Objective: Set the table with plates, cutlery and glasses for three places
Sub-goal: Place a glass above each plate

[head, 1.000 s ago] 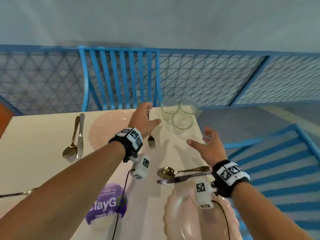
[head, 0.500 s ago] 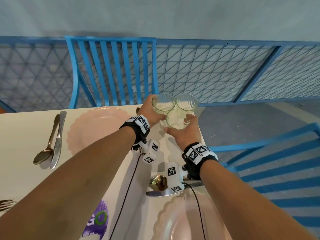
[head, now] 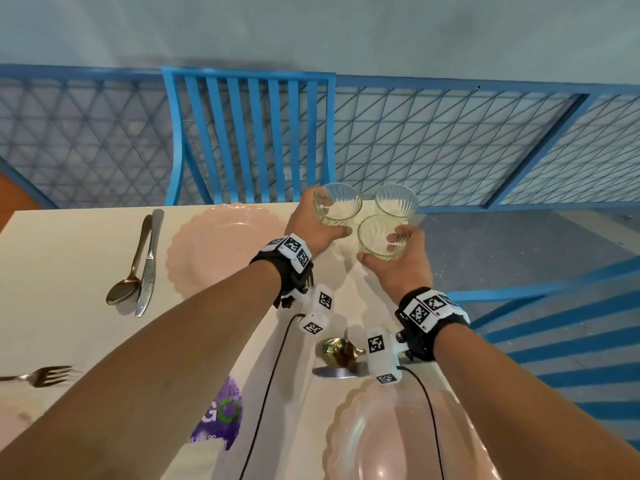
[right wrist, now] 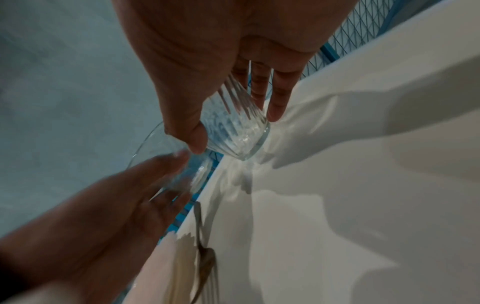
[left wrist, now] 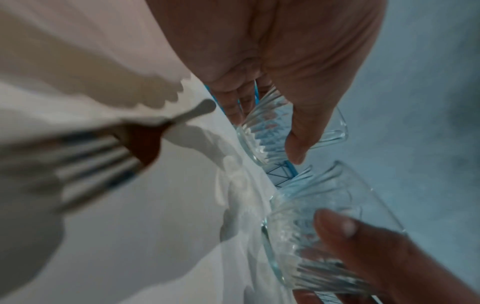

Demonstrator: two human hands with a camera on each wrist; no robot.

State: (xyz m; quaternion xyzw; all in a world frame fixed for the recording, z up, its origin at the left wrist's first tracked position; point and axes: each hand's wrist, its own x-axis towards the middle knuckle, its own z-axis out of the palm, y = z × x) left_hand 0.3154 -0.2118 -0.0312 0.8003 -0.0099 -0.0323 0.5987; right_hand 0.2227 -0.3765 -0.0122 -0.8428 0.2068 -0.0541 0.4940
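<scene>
Fingers of the left hand point(head: 313, 226) curl round one ribbed glass point(head: 337, 203). Right hand point(head: 401, 261) grips another glass point(head: 381, 236) just beside it.

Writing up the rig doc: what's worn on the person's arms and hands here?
Both forearms are bare: no sleeves, no gloves. The left hand and right hand each have a black wrist strap carrying white blocks printed with black square fiducial markers. A white camera module, also marker-tagged, hangs under each wrist, with a thin black cable trailing back along the arm.
</scene>
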